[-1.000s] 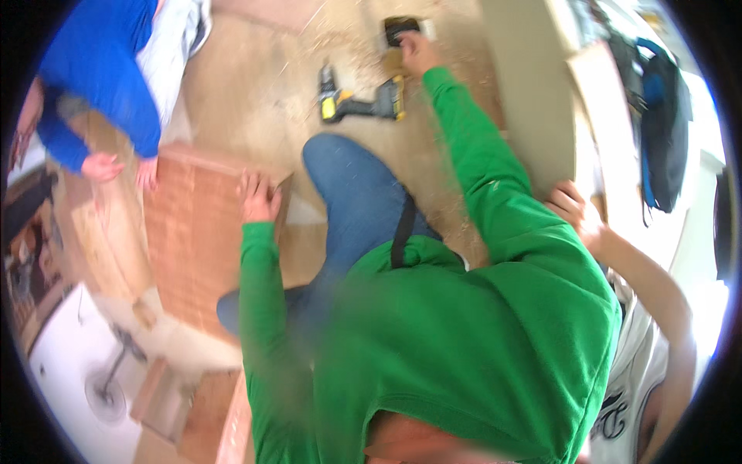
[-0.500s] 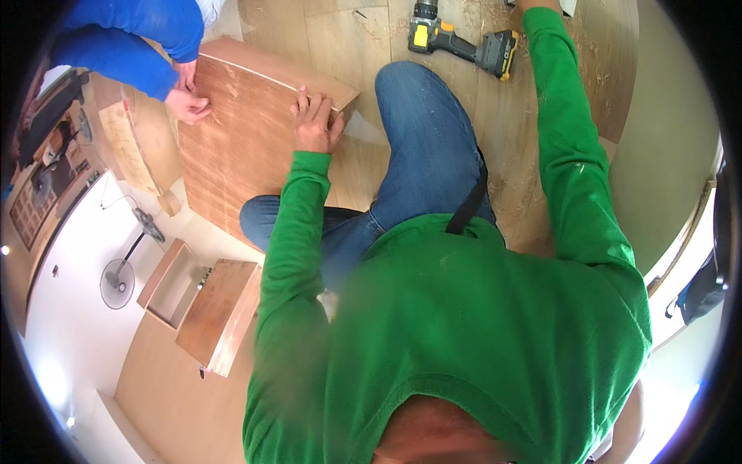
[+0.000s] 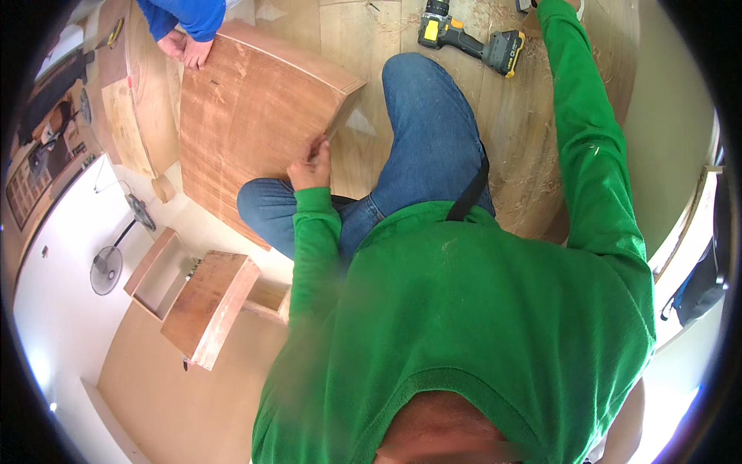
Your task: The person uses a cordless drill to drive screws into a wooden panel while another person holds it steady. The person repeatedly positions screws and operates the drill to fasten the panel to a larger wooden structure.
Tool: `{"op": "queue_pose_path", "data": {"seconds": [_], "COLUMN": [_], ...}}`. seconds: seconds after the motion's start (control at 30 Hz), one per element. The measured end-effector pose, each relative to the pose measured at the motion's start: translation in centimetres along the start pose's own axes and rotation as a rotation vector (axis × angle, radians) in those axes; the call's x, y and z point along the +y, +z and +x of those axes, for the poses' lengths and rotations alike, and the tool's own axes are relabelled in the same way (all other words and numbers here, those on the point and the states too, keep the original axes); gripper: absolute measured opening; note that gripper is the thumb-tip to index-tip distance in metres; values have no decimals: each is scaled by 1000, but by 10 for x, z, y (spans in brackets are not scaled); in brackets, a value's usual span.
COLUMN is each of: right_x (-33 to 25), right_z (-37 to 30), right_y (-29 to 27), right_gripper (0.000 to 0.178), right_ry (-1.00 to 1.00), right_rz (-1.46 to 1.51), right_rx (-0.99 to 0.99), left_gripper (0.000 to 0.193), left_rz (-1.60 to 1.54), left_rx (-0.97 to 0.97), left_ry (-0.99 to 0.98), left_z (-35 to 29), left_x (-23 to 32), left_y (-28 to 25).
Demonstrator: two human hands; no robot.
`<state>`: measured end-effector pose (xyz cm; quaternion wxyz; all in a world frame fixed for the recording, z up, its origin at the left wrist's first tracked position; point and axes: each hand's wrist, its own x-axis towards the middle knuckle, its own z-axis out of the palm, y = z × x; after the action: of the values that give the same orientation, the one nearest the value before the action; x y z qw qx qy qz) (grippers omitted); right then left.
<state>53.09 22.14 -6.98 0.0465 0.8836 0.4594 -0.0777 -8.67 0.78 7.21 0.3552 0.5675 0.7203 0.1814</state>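
Observation:
A reddish-brown wooden box (image 3: 255,124) with a broad flat top lies on the floor in front of me to the left. My left hand (image 3: 311,168) is at its near right edge, fingers curled together in a pinch; whatever may be between them is too small to make out. Far off at the upper right, my right hand (image 3: 573,4) is nearly all cut off by the picture's edge, its fingers hidden. Beside it shows part of a greyish object (image 3: 528,6) whose kind is unclear. A black and yellow cordless drill (image 3: 471,42) lies between the box and my right arm.
At the box's far left corner are another person's hands (image 3: 187,49) in blue sleeves. Wood shavings (image 3: 533,185) litter the floor right of my bent leg. Leftward stand a smaller wooden box (image 3: 207,301), an open drawer-like box (image 3: 162,274) and a fan (image 3: 107,271).
My left hand has come off the box's top right corner and drawn nearer along its edge, fingers curling. The other person's hands have moved away to the far corner. My right arm has shifted slightly right.

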Motion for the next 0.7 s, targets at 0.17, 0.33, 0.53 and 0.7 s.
{"op": "queue_pose_path", "data": {"seconds": [0.17, 0.33, 0.53, 0.7], "right_x": [9, 8, 2, -26], "right_z": [-26, -78, -184, -246], "right_y": [-20, -59, -119, -159], "right_gripper": [30, 24, 19, 21], "right_ry": [-94, 76, -101, -163], "right_rz": [149, 1303, 1846, 1865], "right_rx": [167, 143, -122, -293], "left_gripper": [23, 25, 24, 25], "left_rz": [66, -220, -522, -652], "left_rx": [-180, -141, -195, -299], "left_ry": [-35, -18, -71, -66], "left_z": [-38, -26, -19, -31], "left_x": [-11, -20, 5, 61], "left_y": [9, 12, 31, 35]}}
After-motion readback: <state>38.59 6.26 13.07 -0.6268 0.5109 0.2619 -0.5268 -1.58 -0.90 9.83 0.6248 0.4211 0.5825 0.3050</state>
